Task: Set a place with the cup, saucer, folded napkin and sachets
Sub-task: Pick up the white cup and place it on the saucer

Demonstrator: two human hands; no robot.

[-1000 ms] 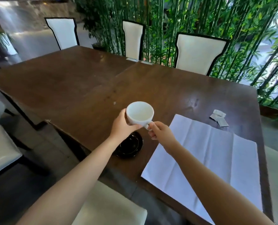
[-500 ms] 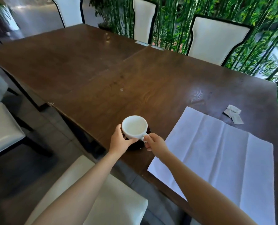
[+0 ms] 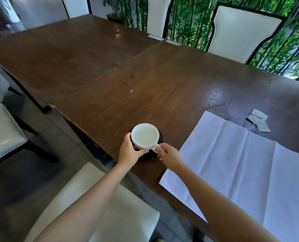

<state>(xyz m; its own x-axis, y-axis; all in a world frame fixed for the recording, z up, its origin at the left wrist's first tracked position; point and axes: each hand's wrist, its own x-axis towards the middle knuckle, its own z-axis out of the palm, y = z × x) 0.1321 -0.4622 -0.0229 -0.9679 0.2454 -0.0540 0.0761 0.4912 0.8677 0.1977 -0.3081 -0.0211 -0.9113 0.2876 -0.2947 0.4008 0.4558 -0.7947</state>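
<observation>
A white empty cup (image 3: 145, 137) sits on a black saucer (image 3: 161, 137) near the front edge of the dark wooden table (image 3: 145, 81). My left hand (image 3: 129, 154) wraps the cup's left side. My right hand (image 3: 169, 155) pinches the cup's handle. Most of the saucer is hidden under the cup and my hands. A large white napkin (image 3: 246, 168) lies unfolded and flat to the right. A few small grey sachets (image 3: 258, 120) lie beyond the napkin's far corner.
A white-cushioned chair (image 3: 99, 206) stands just below the table edge in front of me, another (image 3: 4, 133) to the left. Several white-backed chairs (image 3: 241, 32) line the far side, with green bamboo (image 3: 188, 20) behind them.
The cup came down from above the table onto the black saucer, with both hands still on it. The view has tilted downward.
</observation>
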